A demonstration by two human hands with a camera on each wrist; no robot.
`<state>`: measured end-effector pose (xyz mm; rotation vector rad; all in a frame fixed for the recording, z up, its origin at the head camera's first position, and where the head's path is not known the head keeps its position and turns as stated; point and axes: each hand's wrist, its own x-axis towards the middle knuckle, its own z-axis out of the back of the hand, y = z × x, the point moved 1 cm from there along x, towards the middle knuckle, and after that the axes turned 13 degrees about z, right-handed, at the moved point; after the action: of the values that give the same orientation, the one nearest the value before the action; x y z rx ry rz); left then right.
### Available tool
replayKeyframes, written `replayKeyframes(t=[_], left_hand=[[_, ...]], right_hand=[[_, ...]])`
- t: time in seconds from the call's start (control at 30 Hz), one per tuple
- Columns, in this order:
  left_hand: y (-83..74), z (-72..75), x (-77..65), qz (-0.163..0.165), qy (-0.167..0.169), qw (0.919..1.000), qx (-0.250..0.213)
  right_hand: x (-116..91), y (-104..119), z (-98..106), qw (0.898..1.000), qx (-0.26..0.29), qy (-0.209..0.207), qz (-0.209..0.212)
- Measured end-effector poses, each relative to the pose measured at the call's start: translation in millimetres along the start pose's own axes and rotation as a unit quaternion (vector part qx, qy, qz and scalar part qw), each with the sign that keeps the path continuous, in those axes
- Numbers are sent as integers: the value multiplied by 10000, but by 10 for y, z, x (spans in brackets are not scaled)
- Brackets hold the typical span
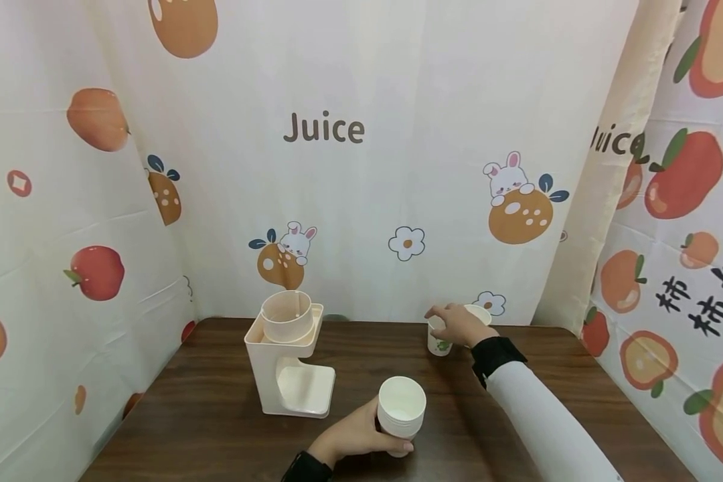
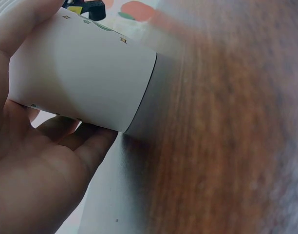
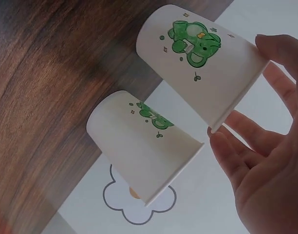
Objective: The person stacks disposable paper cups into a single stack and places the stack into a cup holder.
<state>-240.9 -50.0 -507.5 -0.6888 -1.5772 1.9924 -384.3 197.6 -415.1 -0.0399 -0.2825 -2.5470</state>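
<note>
My left hand (image 1: 357, 432) grips a stack of white paper cups (image 1: 401, 408) near the front of the table, mouths up. In the left wrist view, fingers and thumb wrap the wall of the outer cup (image 2: 85, 70), its base close over the wood. Farther back on the right, my right hand (image 1: 460, 325) reaches over a paper cup (image 1: 438, 344) from above. The right wrist view has thumb and fingertips at the rim of this cup (image 3: 202, 58), which bears a green cartoon animal. A second, similar paper cup (image 3: 139, 141) stands beside it, apart from the hand.
A cream-coloured stand (image 1: 271, 378) with a round cup-like holder (image 1: 286, 318) on top and a flat foot stands left of the left hand. The brown wooden table (image 1: 181, 402) ends at a printed curtain (image 1: 361, 194) at the back; more printed cloth hangs at both sides.
</note>
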Motion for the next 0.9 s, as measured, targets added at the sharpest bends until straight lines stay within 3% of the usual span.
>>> replayKeyframes(t=[0.4,0.63,0.9], left_hand=[[0,-1,-13,45,-15,10000,12],[-19,0,-17,37,16,10000,-29],[-25,10,-19,-3,-25,10000,53]], right_hand=[[-257,101,9,9997,53,93,198],[-425,249,77,9988,343,348,4],[-583,336,60,9986,449,252,-70]])
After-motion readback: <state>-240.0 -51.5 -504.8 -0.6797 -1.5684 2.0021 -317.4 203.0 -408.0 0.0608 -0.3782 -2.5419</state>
